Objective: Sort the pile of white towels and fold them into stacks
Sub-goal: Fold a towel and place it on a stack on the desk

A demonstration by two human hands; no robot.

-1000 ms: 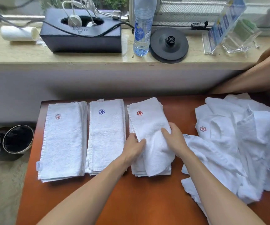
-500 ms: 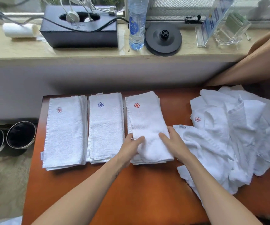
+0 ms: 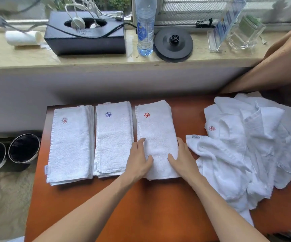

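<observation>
We are working at the orange-brown surface point(image 3: 158, 206), where the loose pile of white towels point(image 3: 246, 154) is sprawling across its right side, apart from three folded stacks lying side by side with their long axes running away from us: the pink-flower stack point(image 3: 69, 145), the blue-flower stack point(image 3: 113, 140) and the red-flower stack point(image 3: 157, 133). We are pressing both hands flat on the near half of the red-flower stack, the left hand point(image 3: 138, 159) along its left edge and the right hand point(image 3: 181, 158) along its right edge, fingers straight and holding nothing. We are judging that the next towel is coming from the pile. Its nearest corner, the one bearing a small label point(image 3: 196, 137), is lying just beside the right hand, on that hand's right, so the right hand is the nearer one for the reach.
</observation>
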